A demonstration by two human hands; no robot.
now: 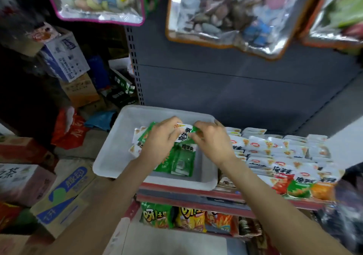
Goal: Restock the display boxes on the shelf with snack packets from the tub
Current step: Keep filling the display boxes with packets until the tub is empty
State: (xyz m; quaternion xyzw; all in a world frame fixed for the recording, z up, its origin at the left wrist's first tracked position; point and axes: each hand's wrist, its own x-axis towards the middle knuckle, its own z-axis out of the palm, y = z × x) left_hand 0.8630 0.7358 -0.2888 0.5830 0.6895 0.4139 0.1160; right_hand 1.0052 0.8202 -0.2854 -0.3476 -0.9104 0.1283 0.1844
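A grey shelf (196,193) carries a white tub (110,156) at left and rows of packets in display boxes (284,156) at right. Over the tub, the left hand (159,139) and right hand (211,139) each pinch one end of a green-and-white packet (185,135), held between them above the green packets (176,160) lying on the tub floor. Such packets look light, soft and slick; their sealed edges seem the surest hold.
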